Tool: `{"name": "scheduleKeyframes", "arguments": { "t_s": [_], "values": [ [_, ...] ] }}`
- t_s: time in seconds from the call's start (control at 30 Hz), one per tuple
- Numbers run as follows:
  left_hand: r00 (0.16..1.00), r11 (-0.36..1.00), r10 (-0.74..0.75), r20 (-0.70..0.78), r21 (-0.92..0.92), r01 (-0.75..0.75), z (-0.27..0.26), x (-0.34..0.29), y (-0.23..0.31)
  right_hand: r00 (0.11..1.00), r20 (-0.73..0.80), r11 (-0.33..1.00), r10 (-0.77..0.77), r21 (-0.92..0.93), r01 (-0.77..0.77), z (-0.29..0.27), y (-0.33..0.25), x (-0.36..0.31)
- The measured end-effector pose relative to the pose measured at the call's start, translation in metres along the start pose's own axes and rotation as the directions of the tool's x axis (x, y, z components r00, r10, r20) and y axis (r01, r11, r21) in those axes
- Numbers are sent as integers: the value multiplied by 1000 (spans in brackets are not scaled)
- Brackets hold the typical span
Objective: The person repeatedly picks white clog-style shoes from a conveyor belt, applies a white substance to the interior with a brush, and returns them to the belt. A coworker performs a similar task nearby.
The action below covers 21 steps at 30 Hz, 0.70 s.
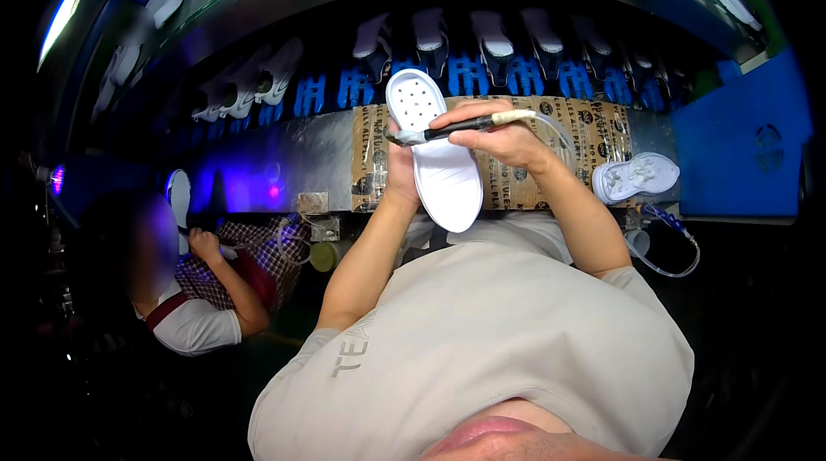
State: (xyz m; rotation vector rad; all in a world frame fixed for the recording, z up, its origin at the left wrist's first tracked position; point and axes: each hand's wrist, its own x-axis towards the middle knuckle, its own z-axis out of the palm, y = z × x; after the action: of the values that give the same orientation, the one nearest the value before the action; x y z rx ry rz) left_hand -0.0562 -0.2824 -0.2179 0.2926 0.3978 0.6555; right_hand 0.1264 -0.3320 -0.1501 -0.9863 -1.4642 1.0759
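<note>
In front of the person's chest, above a grey metal bench partly covered with printed brown cardboard, a long white shoe sole is held up, its rounded, hole-dotted end pointing away from the body and its smooth end toward the light beige shirt; the left hand is closed around the sole's left edge, thumb side partly hidden; the right hand, fingers curled and pinched together, grips a slim black brush-like tool with a cream rear end, from which a pale flexible tube curves away; the tool lies crosswise over the sole's middle, its greyish tip near the left edge, though whether the tip touches the surface cannot be told.

To the right on the bench lies a second, white sole with lumpy white material inside; beyond the cardboard, shoes stand in a row by bright blue plastic stands; at the left, a co-worker in a checked apron holds another pale sole.
</note>
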Motion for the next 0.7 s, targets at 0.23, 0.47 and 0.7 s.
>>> {"name": "scheduleKeyframes", "arguments": {
  "t_s": [0.23,0.47,0.7],
  "values": [
    [982,988,117,150,-118,-100,10,2,7,967,140,806,-211,-534,253,15,-15,-1],
    [962,982,175,211,-113,-154,17,9,21,932,191,672,-306,-650,354,28,-29,-5],
    [952,965,248,182,-134,-226,35,17,42,963,191,797,-189,-544,264,31,-46,-13]
  ]
}}
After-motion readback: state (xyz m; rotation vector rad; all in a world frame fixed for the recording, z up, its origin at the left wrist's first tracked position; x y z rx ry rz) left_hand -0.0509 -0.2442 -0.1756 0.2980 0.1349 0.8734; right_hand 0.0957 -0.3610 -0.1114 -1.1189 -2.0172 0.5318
